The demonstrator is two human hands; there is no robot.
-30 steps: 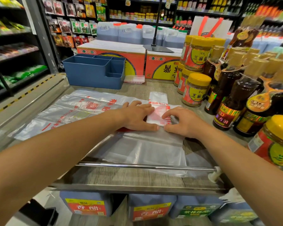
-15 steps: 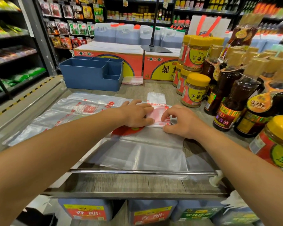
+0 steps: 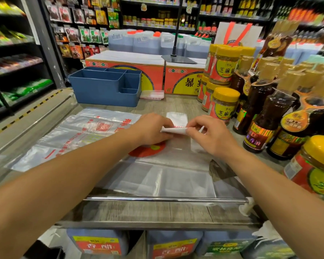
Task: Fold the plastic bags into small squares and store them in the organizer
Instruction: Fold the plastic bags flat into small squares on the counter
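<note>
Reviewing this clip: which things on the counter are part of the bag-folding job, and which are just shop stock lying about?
Job:
- folded bag, pinched by left hand and right hand
- flat bags spread on the counter
- blue organizer
- small folded stack beside it

Lying about:
- sesame paste jars
- oil bottles
- red cartons

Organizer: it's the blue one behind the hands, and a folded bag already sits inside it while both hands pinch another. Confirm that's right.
Not quite. In the head view the blue organizer shows no bag in the compartments that can be seen; a flat bundle of bags lies on the counter beside it. The rest holds: the left hand and right hand both pinch the folded bag.
</note>
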